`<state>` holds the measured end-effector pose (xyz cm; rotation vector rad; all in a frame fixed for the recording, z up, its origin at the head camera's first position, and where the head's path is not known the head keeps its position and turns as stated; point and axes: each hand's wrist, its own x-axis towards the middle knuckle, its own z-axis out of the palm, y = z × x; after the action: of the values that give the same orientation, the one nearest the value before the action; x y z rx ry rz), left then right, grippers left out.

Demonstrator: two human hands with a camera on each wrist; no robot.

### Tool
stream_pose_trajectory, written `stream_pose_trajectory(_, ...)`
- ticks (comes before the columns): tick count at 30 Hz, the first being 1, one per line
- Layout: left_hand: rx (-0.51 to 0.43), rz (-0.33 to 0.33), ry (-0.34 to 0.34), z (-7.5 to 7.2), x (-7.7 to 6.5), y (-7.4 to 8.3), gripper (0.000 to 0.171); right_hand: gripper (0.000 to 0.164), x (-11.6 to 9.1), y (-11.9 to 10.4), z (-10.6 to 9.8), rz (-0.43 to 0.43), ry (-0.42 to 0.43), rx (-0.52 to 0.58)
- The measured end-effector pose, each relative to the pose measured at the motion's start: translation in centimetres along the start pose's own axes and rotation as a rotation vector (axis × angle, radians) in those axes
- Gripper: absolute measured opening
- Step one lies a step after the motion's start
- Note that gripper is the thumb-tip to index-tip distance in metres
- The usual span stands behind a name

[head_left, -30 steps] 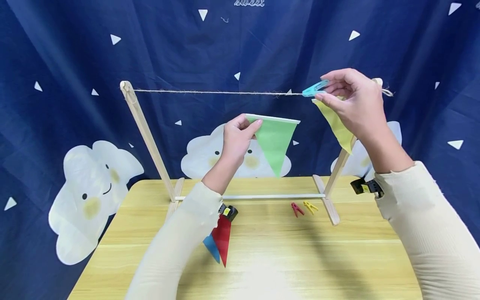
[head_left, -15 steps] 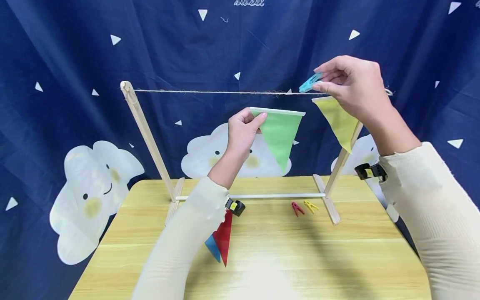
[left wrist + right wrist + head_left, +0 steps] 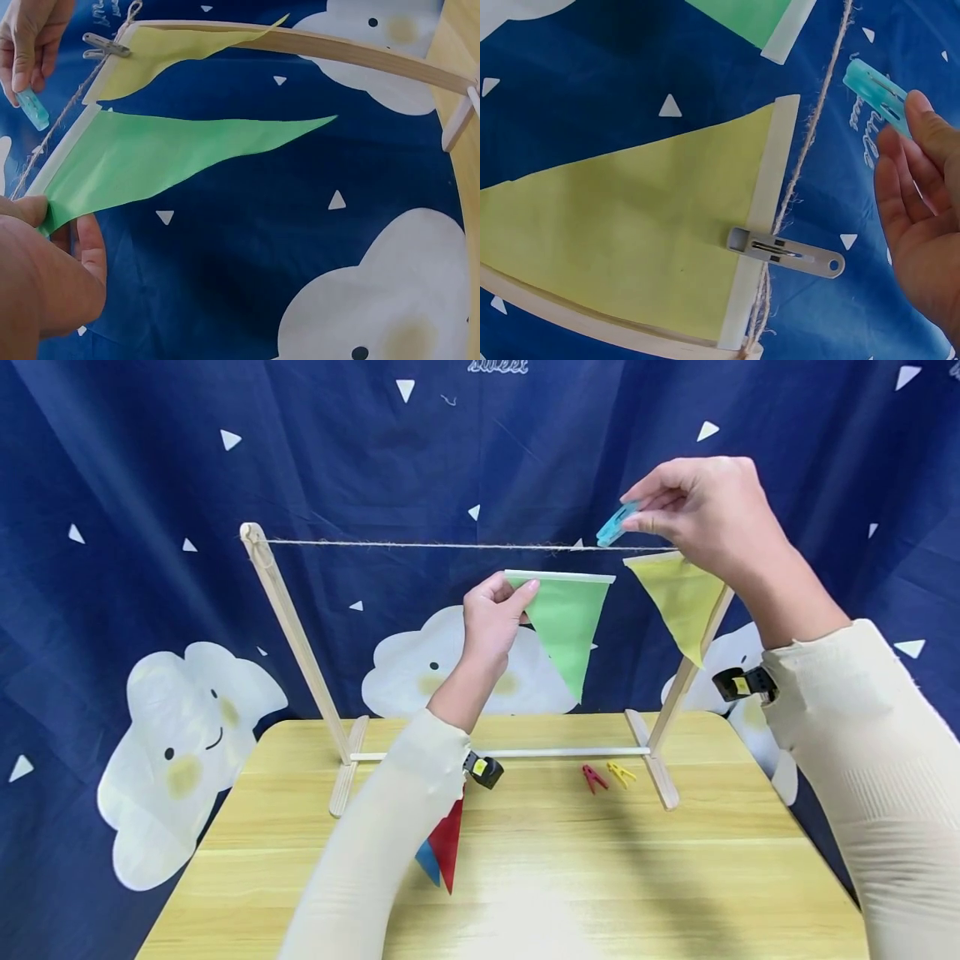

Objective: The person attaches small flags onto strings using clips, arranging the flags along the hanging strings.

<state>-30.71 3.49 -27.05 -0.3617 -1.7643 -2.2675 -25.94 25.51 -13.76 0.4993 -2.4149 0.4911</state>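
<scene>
My left hand (image 3: 491,618) pinches the white-edged top left corner of a green pennant flag (image 3: 572,627), which hangs just below the twine (image 3: 450,544). My right hand (image 3: 708,514) holds a light blue clothespin (image 3: 618,523) by its handle end, its nose close above the twine. In the right wrist view the clothespin (image 3: 877,94) is apart from the twine (image 3: 810,135). A yellow pennant flag (image 3: 678,597) hangs at the right end of the twine, fastened by a grey clothespin (image 3: 787,255). My right hand hides that clothespin in the head view.
Two wooden posts (image 3: 296,639) carry the twine, joined low down by a white rod (image 3: 555,752). On the table (image 3: 600,877) lie a red clothespin (image 3: 595,778) and a yellow clothespin (image 3: 621,773). Red (image 3: 447,843) and blue pennants (image 3: 427,862) lie partly under my left arm.
My left hand has raised the green pennant and moved it right, nearer the twine. The right hand has lifted and tilted the blue clothespin nose-down, moving slightly left.
</scene>
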Motion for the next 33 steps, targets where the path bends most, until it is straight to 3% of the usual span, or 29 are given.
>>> stream_pose_trajectory(19,-0.094,-0.036,0.031,1.2,0.7,0.1,0.008,0.025,1.5,-0.9,-0.1,0.03,-0.15,-0.065)
stream_pose_trajectory(33,-0.133,-0.043,0.034,1.9,1.0,0.3,0.013,0.02,2.1,-1.2,0.4,-0.013,-0.199,-0.087)
